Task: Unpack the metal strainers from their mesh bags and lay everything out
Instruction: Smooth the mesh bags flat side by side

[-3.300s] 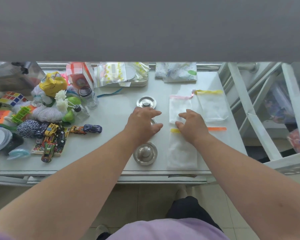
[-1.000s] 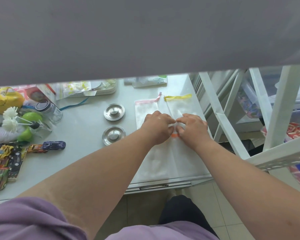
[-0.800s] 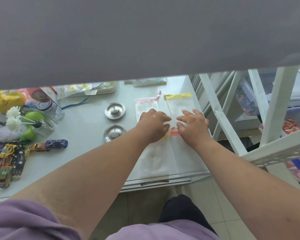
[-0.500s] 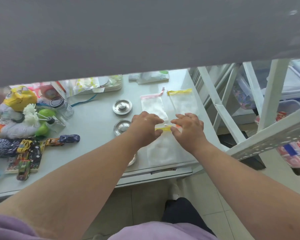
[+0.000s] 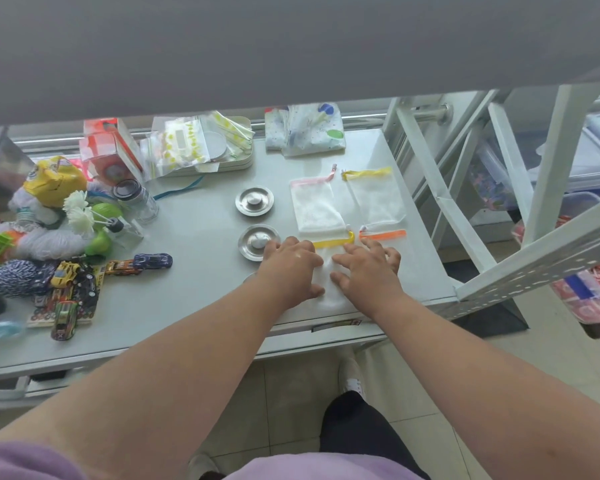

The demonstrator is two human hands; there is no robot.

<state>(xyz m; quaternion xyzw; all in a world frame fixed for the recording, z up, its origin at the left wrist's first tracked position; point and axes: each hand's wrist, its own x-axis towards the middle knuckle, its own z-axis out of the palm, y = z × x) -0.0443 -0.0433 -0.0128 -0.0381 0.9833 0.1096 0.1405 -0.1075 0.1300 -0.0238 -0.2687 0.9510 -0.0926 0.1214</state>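
Two round metal strainers lie on the grey table (image 5: 194, 237): one farther back (image 5: 254, 201), one nearer (image 5: 259, 242). A third is mostly hidden under my left wrist. To their right lie several flat white mesh bags: a pink-trimmed bag (image 5: 315, 206), a yellow-trimmed bag (image 5: 375, 197), a nearer yellow-trimmed bag (image 5: 329, 268) and an orange-trimmed bag (image 5: 383, 235). My left hand (image 5: 291, 266) and my right hand (image 5: 366, 268) rest flat with spread fingers on the nearer bags, holding nothing.
Toy cars (image 5: 137, 265), yarn balls, a glass jar (image 5: 136, 199), white flowers and a yellow toy crowd the table's left side. A tray of zip bags (image 5: 194, 147) and folded cloth (image 5: 303, 133) sit at the back. A white metal rack (image 5: 499, 268) stands right.
My hands slid toward me along the nearer bags, pressing them flat. The camera view shifted, showing more of the table's back.
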